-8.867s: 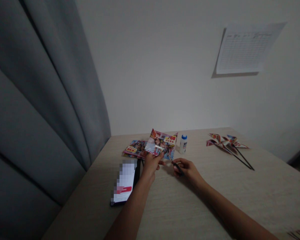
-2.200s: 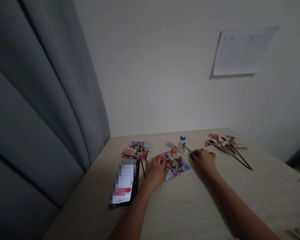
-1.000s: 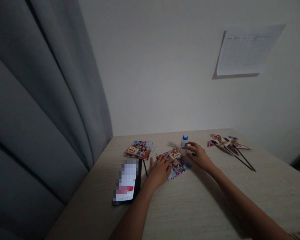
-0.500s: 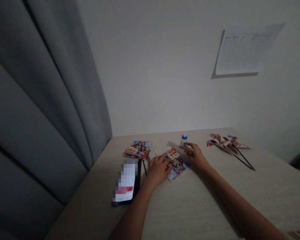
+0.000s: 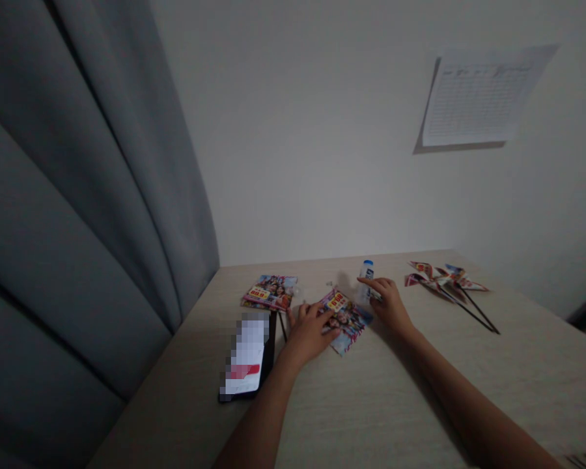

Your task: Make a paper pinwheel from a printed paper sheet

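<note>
My left hand (image 5: 310,335) lies with fingers spread, its fingertips on the left side of a colourful printed paper square (image 5: 344,329) that rests at an angle on the table. Just right of that square, my right hand (image 5: 388,303) is closed around a small clear bottle with a blue cap (image 5: 366,272), which looks like a glue bottle and leans slightly. Its index finger crosses the front of the bottle, hiding part of it. Behind my left hand sits a stack of similar printed squares (image 5: 271,292). A thin dark stick (image 5: 282,326) runs between the stack and my left wrist.
A phone (image 5: 247,361) lies left of my left forearm. Paper pinwheels on dark sticks (image 5: 444,280) rest at the right. Small clear bits (image 5: 329,284) lie behind the square. A grey curtain (image 5: 176,163) hangs left; a printed sheet (image 5: 473,101) is on the wall.
The blue-capped bottle has shifted slightly right and now leans, with my right hand moving along with it. The printed square has turned a little; my left hand has hardly moved.
</note>
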Available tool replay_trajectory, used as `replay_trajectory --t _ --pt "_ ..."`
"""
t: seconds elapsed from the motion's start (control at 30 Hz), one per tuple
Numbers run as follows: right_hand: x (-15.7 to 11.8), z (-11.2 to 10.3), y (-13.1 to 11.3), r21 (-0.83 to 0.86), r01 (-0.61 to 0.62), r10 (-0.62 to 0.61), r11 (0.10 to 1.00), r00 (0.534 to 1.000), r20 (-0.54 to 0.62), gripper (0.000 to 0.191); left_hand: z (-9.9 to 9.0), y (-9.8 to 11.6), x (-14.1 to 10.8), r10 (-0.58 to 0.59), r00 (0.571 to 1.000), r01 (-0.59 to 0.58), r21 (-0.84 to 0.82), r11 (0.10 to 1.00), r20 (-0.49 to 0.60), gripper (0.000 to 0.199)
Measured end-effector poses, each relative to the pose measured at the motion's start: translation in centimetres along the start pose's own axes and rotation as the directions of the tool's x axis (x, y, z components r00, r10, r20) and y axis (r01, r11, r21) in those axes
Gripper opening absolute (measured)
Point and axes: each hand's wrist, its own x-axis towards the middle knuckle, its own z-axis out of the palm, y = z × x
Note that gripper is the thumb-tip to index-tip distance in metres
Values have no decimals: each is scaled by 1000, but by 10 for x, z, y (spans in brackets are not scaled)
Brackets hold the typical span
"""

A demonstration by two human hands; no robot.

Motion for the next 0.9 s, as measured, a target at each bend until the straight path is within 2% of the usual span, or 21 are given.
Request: replay_trajectory --t 0.1,0.27,0.4,0.63,0.9 --pt "-2 2 -1 52 -5 5 999 1000 -4 58 0 -2 -1 24 1000 -25 -10 1000 -12 52" --pt "-3 7 -4 41 -89 93 995 992 -91 40 1 -5 0 31 999 -32 -17 999 -22 54" --pt "-3 8 -6 45 -67 71 997 992 -101 28 1 -6 0 16 1000 -16 -4 1000 -10 58" --pt "-5 9 -19 76 -75 78 994 996 -45 33 2 -2 0 -11 1000 10 -9 1000 -19 59" --pt "-6 13 -27 3 -15 15 1000 1000 14 30 2 -3 0 -19 1000 19 -30 999 -23 60"
